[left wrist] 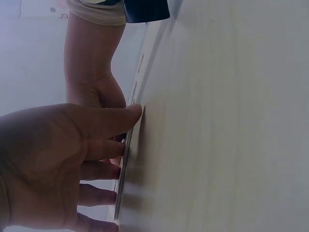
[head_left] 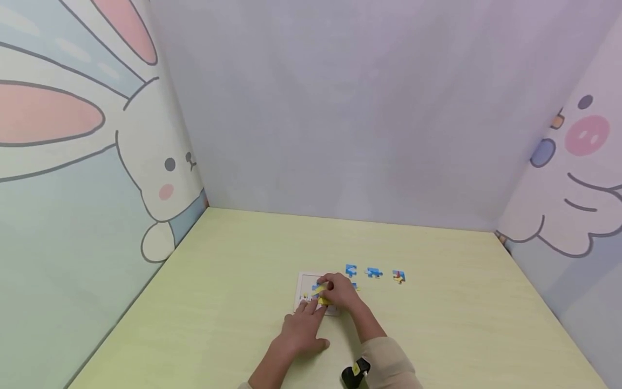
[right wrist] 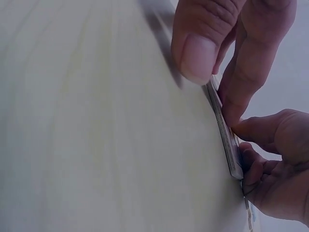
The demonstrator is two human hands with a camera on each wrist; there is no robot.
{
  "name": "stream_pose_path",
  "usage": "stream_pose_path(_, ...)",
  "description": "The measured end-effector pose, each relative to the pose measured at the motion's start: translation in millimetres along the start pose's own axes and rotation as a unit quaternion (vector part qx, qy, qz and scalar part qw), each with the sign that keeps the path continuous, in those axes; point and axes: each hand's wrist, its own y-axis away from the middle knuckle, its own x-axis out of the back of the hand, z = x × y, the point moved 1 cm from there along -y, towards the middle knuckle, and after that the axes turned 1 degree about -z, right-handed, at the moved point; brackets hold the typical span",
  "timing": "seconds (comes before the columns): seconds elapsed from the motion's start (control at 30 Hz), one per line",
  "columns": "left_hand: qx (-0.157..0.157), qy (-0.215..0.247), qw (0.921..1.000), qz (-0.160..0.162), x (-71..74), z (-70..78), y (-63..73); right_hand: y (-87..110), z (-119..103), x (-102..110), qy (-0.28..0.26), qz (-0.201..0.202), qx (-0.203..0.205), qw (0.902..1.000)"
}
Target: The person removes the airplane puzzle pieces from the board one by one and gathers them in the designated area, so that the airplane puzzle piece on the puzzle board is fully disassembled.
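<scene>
Left hand (head_left: pixel 303 327), fingers straight and apart, rests on puzzle board (head_left: pixel 303 281). Right hand (head_left: pixel 337 290), we think, pinches a yellowish piece (head_left: pixel 323 301); loose pieces (head_left: pixel 373 272) lie nearby.

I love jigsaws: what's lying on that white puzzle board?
Blue and yellow puzzle pieces show on the board. The left hand and right hand cover parts; what's beneath can't be seen.

I see blue, red and yellow on one jigsaw piece (head_left: pixel 399 276), a whitish border on the puzzle board (head_left: pixel 298 287), faint streaks across the pale yellow-green surface (head_left: pixel 233 259), and a pink-eared white rabbit mural (head_left: pixel 146 146).
</scene>
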Motion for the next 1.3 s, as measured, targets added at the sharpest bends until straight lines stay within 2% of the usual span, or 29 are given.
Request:
stream_pose_path(0.43,-0.006,0.002,1.0000,-0.002,-0.1,-1.0,-4.7,3.5,0.8,0.5,-0.061,0.044,0.016,0.9970)
stream_pose_path(0.53,-0.006,-0.001,1.0000,-0.003,-1.8,-1.0,-4.9,4.0,3.3,-1.6,-0.082,0.057,0.017,0.9948)
stream_pose_path(0.77,-0.009,-0.005,0.9999,0.008,-4.7,-0.7,-3.6,10.1,3.0,1.2,-0.125,0.092,0.052,0.9865)
stream_pose_path(0.87,-0.010,-0.006,0.9998,0.015,-5.0,-0.7,-2.8,12.0,1.8,4.5,-0.148,0.107,0.044,0.9822)
stream_pose_path(1.07,-0.006,0.021,0.9997,0.012,-4.1,-2.0,-0.1,11.5,1.0,5.9,-0.150,0.106,0.037,0.9823)
stream_pose_path(1.3,-0.012,0.062,0.9979,-0.011,-1.5,-5.1,0.0,13.8,1.9,7.5,-0.145,0.118,0.045,0.9814)
